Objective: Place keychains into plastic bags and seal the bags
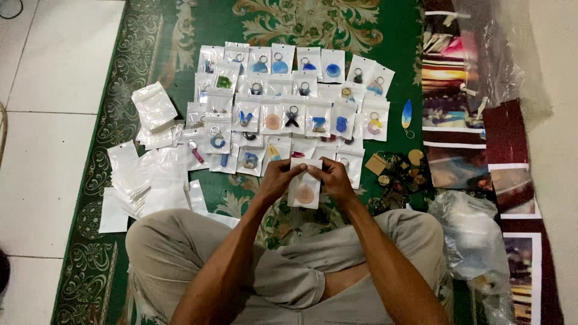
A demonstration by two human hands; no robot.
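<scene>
Both hands, left hand [278, 176] and right hand [333, 177], have fingers pinched on the top edge of a small clear pouch [304, 188] with a round orange keychain, held above the lap; likely light, floppy, slippery, best gripped by edges.

We're on the floor of a home here, doubling as a small craft packing spot. A green carpet [150, 54] with cream scrollwork lies over pale floor tiles [48, 120] at nine o'clock. The person sits cross-legged on it, no table or bench under the work. At twelve o'clock, rows of bagged keychains [289, 96] are spread straight on the carpet; a heap of empty white pouches [144, 174] sits at ten, loose keychains [403, 174] at three, and printed photos [457, 90] by the wall at two.
</scene>
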